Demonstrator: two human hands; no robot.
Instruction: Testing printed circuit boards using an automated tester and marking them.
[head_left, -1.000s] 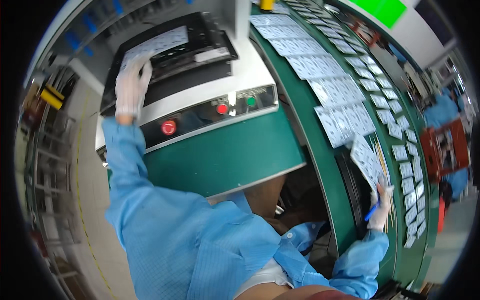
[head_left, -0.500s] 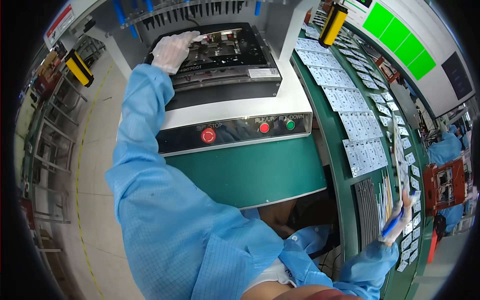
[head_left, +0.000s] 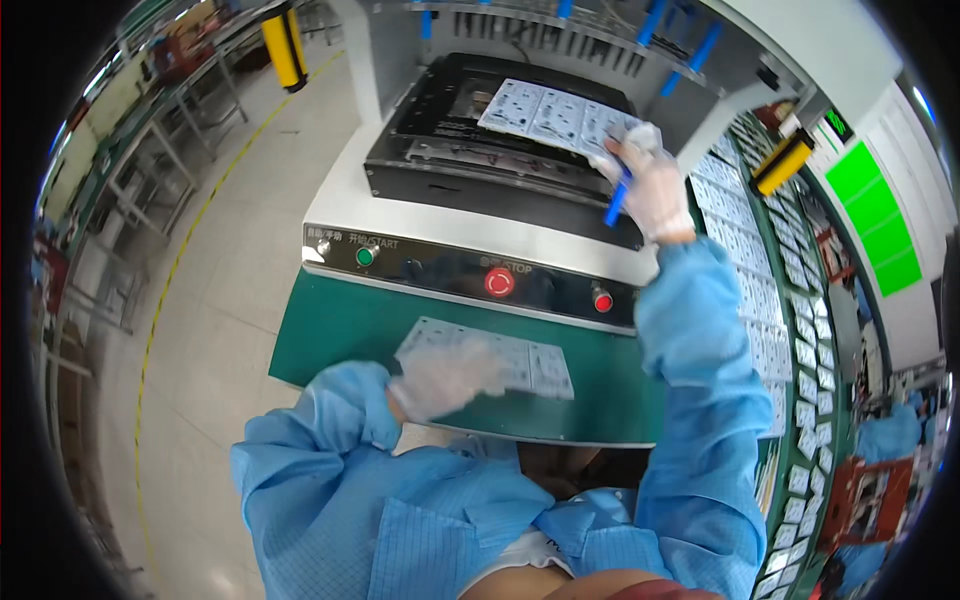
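Observation:
My gloved right hand (head_left: pixel 652 185) is closed on the right end of a white circuit board panel (head_left: pixel 540 112). The panel is held at a tilt over the black test fixture (head_left: pixel 400 165). A blue pen-like tool (head_left: pixel 618 200) is also in that hand, pointing down. Lower down, a second white circuit board panel (head_left: pixel 548 370) lies on the green work surface (head_left: pixel 330 330). My gloved left hand (head_left: pixel 455 380) is over its left part, covering some of it. Motion smears the left fingers, so their grip does not show.
The machine's front panel carries a green button (head_left: pixel 367 257), a red stop button (head_left: pixel 499 281) and another red button (head_left: pixel 602 300). Probes and blue rods (head_left: pixel 690 55) hang above the fixture. Rows of board panels (head_left: pixel 735 220) lie on the right-hand bench. Yellow-black sensor bars (head_left: pixel 284 45) flank the machine.
My right hand has come from the right bench to the fixture with a board panel. My left hand has left the fixture for the green surface, where a panel now lies. The view has shifted.

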